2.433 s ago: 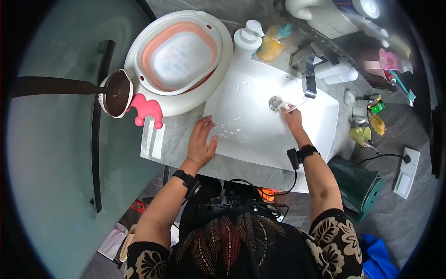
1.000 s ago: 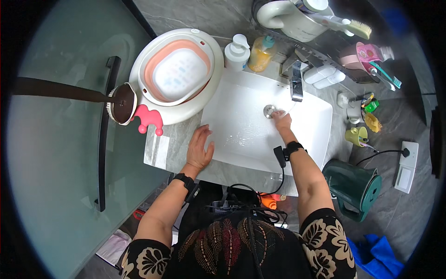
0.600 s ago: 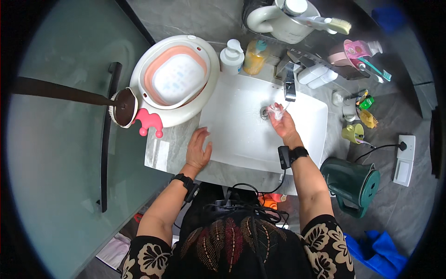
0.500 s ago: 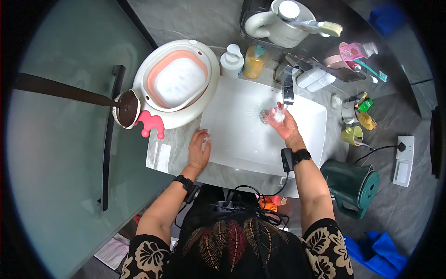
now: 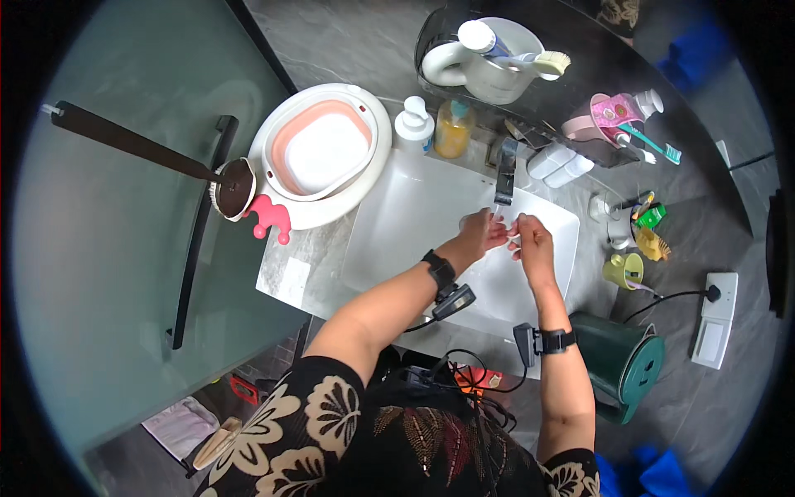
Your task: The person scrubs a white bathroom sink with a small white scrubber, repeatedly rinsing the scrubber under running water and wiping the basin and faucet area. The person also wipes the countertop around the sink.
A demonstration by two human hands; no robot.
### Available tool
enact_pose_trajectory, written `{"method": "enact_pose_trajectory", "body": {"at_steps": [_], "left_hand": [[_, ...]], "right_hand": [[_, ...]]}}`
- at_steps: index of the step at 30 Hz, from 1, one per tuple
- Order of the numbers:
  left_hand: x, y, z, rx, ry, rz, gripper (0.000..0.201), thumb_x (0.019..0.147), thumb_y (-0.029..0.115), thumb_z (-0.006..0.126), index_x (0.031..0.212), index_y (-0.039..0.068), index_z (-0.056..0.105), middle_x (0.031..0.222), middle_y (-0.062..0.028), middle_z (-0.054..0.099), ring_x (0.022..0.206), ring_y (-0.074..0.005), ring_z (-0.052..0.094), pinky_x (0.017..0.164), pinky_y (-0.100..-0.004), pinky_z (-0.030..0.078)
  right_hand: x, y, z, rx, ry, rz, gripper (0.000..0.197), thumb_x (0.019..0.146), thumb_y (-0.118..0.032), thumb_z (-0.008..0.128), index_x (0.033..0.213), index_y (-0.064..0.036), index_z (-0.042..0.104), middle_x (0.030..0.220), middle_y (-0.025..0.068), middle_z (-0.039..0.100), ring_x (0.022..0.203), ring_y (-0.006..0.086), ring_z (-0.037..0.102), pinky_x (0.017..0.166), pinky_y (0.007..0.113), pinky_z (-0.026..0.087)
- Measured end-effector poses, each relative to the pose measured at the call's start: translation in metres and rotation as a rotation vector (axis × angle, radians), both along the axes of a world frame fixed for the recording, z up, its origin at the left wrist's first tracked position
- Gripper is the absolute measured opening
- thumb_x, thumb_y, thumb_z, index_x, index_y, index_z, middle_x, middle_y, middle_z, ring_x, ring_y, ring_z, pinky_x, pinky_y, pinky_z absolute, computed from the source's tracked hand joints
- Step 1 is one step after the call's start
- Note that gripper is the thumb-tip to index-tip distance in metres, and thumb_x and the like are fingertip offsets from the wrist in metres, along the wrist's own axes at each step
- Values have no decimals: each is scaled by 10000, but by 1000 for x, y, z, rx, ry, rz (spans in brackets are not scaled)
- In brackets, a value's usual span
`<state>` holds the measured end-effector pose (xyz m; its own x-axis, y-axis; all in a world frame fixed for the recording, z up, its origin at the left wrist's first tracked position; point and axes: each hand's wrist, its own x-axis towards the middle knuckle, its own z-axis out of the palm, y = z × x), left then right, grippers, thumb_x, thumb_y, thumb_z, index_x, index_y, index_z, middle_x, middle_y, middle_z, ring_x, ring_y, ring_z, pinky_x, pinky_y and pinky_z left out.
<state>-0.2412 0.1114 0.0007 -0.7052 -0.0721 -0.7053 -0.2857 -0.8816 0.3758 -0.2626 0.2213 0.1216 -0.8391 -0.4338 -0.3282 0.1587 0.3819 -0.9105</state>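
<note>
Both hands are over the white sink [image 5: 397,207], just below the dark metal faucet [image 5: 504,174]. My left hand [image 5: 480,232] is under the spout, fingers stretched out and palm turned partly toward the right hand, where a little water seems to fall. Close to its right, my right hand [image 5: 534,240] has its fingers curled in, with thumb and fingertips pinched near the left fingertips. Whatever small thing may be in that pinch is hidden.
Behind the sink stand a white pump bottle [image 5: 414,126], an amber pump bottle [image 5: 454,129] and white bottles [image 5: 561,165]. A pink-and-white folding basin [image 5: 370,124] sits at the left. On the right are a yellow cup [image 5: 614,271] and a green kettle [image 5: 613,356].
My left hand has moved from the sink's front left edge to under the faucet. My right hand, earlier spread with white foam on it, has shifted slightly right and curled its fingers.
</note>
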Motion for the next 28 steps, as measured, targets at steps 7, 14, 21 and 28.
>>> {"method": "enact_pose_trajectory", "body": {"at_steps": [7, 14, 21, 28], "left_hand": [[-31, 21, 1, -229, 72, -103, 416, 949, 369, 395, 899, -3, 576, 784, -125, 587, 760, -228, 611, 747, -359, 543], [-4, -16, -45, -1460, 156, -613, 179, 848, 135, 512, 958, 8, 573, 742, -154, 640, 650, -292, 626, 639, -418, 514], [108, -33, 11, -1484, 122, -459, 510, 949, 387, 415, 670, -17, 553, 610, -176, 570, 600, -358, 548, 612, -459, 425], [213, -73, 25, -1545, -149, -715, 422, 930, 406, 431, 893, 22, 601, 795, -227, 626, 837, -386, 603, 759, -452, 453]], "right_hand": [[-50, -17, 59, 220, 791, 134, 350, 929, -205, 481, 1261, -100, 516, 672, 150, 568, 607, 270, 570, 603, 361, 448], [-68, -32, 39, 527, 918, 261, 401, 925, -265, 472, 1301, -124, 480, 640, 156, 543, 580, 296, 536, 585, 375, 426], [-53, 10, -1, 14, 199, -61, 244, 887, -139, 473, 1105, -50, 535, 806, 75, 574, 683, 178, 541, 661, 310, 440], [-83, -10, -37, -395, 142, -107, 457, 868, -80, 585, 1292, -68, 417, 1067, 61, 619, 968, 129, 573, 878, 288, 447]]}}
